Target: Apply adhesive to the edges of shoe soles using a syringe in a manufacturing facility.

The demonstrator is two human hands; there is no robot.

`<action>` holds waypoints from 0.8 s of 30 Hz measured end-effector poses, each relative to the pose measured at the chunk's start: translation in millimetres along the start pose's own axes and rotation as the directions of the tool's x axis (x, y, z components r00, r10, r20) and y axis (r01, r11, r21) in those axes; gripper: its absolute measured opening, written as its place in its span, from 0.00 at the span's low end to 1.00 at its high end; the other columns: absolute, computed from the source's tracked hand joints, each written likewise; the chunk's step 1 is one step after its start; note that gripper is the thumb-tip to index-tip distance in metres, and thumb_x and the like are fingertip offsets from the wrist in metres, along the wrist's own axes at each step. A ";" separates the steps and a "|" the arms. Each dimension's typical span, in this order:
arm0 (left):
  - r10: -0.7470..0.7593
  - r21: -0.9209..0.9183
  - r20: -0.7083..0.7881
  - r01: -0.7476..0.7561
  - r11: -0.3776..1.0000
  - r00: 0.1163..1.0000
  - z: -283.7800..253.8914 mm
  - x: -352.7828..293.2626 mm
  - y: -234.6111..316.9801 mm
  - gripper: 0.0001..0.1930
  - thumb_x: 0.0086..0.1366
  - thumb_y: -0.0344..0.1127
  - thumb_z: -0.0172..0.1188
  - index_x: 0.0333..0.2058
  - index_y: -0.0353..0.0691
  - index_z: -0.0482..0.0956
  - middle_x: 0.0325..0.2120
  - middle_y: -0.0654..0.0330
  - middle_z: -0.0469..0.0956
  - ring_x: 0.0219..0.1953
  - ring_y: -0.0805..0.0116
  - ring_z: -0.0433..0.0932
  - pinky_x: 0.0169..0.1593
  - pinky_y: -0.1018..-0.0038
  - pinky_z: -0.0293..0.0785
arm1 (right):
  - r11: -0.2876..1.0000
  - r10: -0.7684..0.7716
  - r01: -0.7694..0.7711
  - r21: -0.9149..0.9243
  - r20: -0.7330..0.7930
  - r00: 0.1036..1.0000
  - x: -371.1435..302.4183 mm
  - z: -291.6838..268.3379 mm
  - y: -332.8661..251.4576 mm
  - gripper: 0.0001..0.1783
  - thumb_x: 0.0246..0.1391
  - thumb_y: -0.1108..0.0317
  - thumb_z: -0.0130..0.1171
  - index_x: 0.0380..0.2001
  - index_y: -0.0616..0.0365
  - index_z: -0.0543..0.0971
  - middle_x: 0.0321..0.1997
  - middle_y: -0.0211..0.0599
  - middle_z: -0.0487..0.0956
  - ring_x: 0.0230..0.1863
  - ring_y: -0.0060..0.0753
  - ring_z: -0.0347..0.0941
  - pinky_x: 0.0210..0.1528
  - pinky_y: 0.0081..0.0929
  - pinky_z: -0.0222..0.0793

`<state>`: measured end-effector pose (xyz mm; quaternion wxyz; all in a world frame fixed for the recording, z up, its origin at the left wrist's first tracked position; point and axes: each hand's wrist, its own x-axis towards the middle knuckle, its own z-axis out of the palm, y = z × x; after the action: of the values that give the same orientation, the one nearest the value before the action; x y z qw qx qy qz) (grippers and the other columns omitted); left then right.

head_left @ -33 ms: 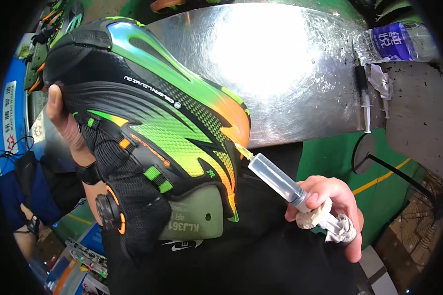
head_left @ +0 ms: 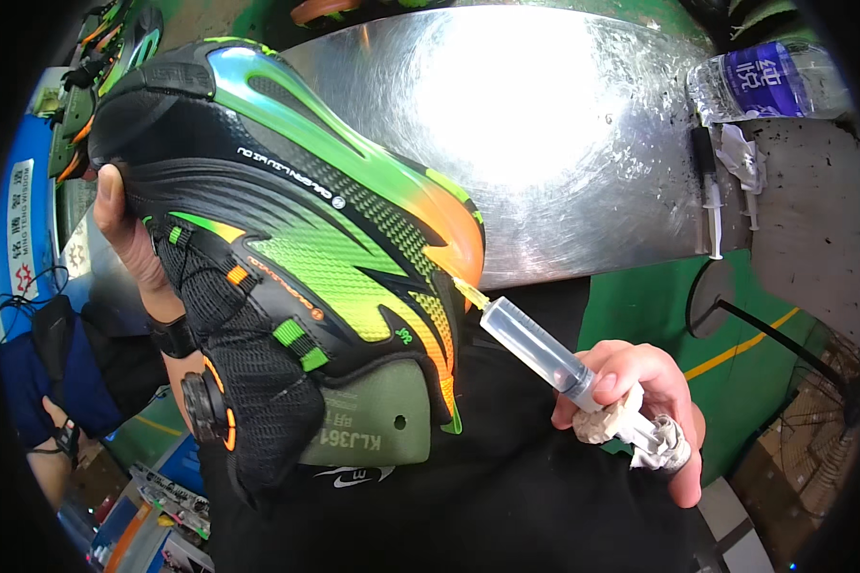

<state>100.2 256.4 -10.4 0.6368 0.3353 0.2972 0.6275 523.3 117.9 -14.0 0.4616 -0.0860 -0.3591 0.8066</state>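
Note:
My left hand grips a black, green and orange sports shoe near its toe, thumb showing and the other fingers hidden behind it. The shoe lies on its side in the air, sole toward the far right. An olive-green shoe last fills its opening, and a black dial sits by the tongue. In my right hand is a clear syringe, its flange and plunger end wrapped in whitish material. Its yellow needle tip meets the orange sole edge near the heel.
Behind the shoe is a shiny metal tabletop. A plastic bottle with a purple label and another syringe with dark contents lie at the right. More shoes stand far left. Another person's hand shows at the left edge.
The shoe has shifted very slightly, its opening and last moving a little to the left. My right hand and the syringe are almost unmoved.

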 end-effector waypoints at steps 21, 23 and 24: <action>-0.162 0.121 -0.196 0.188 0.975 0.967 -7.0 -31.9 2.6 0.22 0.65 0.40 0.47 0.53 0.33 0.68 0.51 0.52 0.71 0.53 0.60 0.70 0.59 0.63 0.64 | 0.998 -0.063 0.063 0.011 -0.011 0.998 -4.6 -13.1 14.0 0.58 0.24 0.42 0.76 0.52 0.74 0.65 0.47 0.50 0.69 0.46 0.33 0.70 0.43 0.21 0.63; -0.172 0.127 -0.219 0.203 0.971 0.960 -8.8 -41.0 3.2 0.22 0.66 0.41 0.46 0.53 0.33 0.67 0.51 0.52 0.71 0.53 0.59 0.70 0.59 0.63 0.63 | 0.999 -0.048 0.048 -0.018 0.000 0.999 -5.1 -16.1 14.2 0.57 0.24 0.42 0.76 0.52 0.74 0.65 0.47 0.49 0.70 0.45 0.32 0.69 0.42 0.20 0.62; -0.184 0.125 -0.225 0.216 0.968 0.957 -9.8 -43.6 1.5 0.22 0.66 0.41 0.46 0.53 0.33 0.67 0.51 0.52 0.71 0.53 0.59 0.70 0.59 0.62 0.63 | 0.998 -0.034 0.034 -0.053 0.002 0.999 -6.2 -16.9 13.5 0.56 0.25 0.41 0.75 0.51 0.74 0.66 0.46 0.48 0.71 0.44 0.31 0.69 0.40 0.19 0.62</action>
<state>89.9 213.4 -16.9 0.6351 0.2813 0.4417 0.5678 525.5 117.1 -36.5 0.4726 -0.0918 -0.3818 0.7890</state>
